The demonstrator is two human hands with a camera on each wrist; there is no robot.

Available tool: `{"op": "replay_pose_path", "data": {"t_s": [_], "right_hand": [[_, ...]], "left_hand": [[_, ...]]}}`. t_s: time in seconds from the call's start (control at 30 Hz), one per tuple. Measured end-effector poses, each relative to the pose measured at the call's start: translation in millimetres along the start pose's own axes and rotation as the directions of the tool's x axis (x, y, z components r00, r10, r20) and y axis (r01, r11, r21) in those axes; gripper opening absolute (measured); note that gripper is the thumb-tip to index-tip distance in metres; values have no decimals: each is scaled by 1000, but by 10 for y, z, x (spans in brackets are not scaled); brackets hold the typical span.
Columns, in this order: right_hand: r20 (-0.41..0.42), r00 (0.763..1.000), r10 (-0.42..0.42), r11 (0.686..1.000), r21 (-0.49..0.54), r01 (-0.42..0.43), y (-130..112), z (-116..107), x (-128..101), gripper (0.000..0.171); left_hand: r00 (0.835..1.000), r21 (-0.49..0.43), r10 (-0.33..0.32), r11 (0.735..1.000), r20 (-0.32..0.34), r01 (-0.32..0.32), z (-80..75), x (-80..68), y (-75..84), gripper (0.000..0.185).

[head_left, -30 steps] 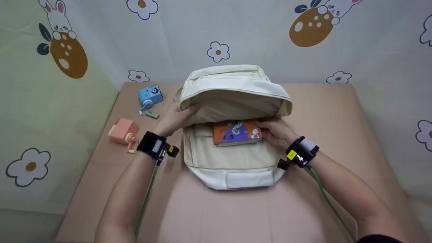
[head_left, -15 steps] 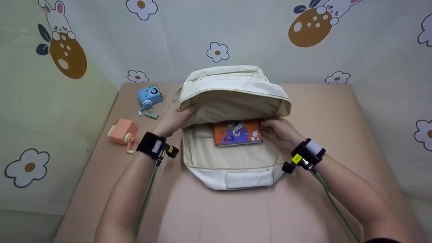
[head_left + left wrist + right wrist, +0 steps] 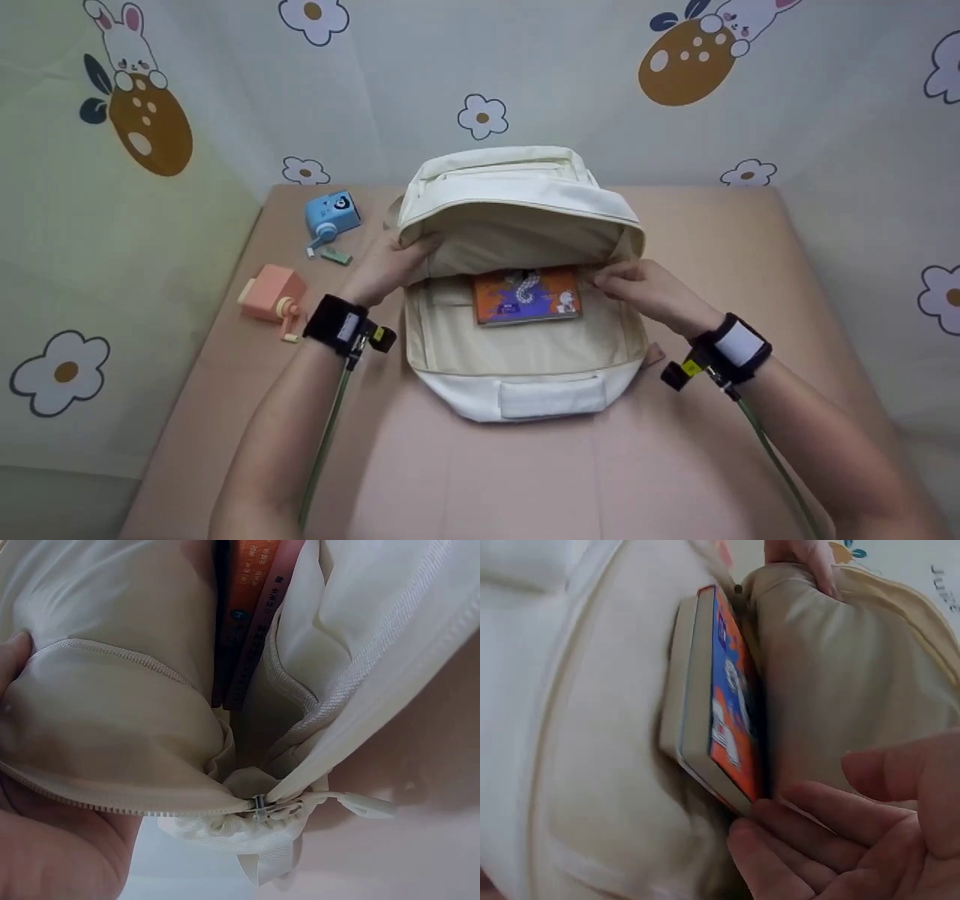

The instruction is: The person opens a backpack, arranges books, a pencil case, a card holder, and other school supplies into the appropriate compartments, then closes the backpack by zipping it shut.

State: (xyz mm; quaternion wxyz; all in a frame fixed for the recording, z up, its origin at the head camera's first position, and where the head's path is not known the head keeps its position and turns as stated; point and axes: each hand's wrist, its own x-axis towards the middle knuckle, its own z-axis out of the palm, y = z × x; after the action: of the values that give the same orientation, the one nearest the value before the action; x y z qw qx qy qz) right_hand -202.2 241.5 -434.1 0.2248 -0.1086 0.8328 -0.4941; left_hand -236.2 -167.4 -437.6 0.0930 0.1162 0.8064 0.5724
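A cream backpack (image 3: 525, 356) lies unzipped on the table, its front panel (image 3: 517, 191) raised. My left hand (image 3: 390, 266) grips that panel's left edge, thumb inside. Within the bag lies an orange and purple book (image 3: 525, 304), its upper part hidden under the panel. The right wrist view shows it on top of another book (image 3: 676, 682); two spines, orange (image 3: 247, 585) and reddish, appear in the left wrist view. Beside the books' right end is my right hand (image 3: 652, 289), fingers loosely bent and holding nothing; I cannot tell whether a fingertip touches a book.
Left of the backpack stand a blue crank pencil sharpener (image 3: 334, 214) and a pink one (image 3: 271, 291). A small green block, perhaps an eraser (image 3: 336, 256), lies between them and the bag. Patterned cloth (image 3: 405, 82) hangs behind the table.
My right hand has let go of the book and drawn back to the right. The left hand and raised panel stay as they were, and the books lie almost still.
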Motion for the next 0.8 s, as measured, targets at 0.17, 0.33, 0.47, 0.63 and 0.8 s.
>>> {"op": "replay_pose_path", "data": {"t_s": [0.17, 0.33, 0.47, 0.63, 0.8], "right_hand": [[-51, 994, -102, 992, -76, 97, -76, -104, -213, 40], [-350, 906, -239, 964, 28, 265, -88, -225, -399, 35], [-541, 778, -319, 932, -29, 362, -19, -335, -387, 28], [-405, 836, -371, 929, -152, 338, 140, -415, -236, 57], [-277, 874, -399, 907, -256, 333, 215, -364, -89, 60]], "left_hand": [[1000, -5, 22, 1000, 5, -22, 6, -3, -15, 55], [999, 1, 32, 999, -1, -32, 1, -3, -19, 54], [999, 8, 38, 999, -11, -38, -4, -7, -18, 56], [1000, 24, 18, 1000, -8, -18, 8, -10, -20, 60], [999, 19, 49, 999, -5, -49, 12, -17, -23, 59]]}}
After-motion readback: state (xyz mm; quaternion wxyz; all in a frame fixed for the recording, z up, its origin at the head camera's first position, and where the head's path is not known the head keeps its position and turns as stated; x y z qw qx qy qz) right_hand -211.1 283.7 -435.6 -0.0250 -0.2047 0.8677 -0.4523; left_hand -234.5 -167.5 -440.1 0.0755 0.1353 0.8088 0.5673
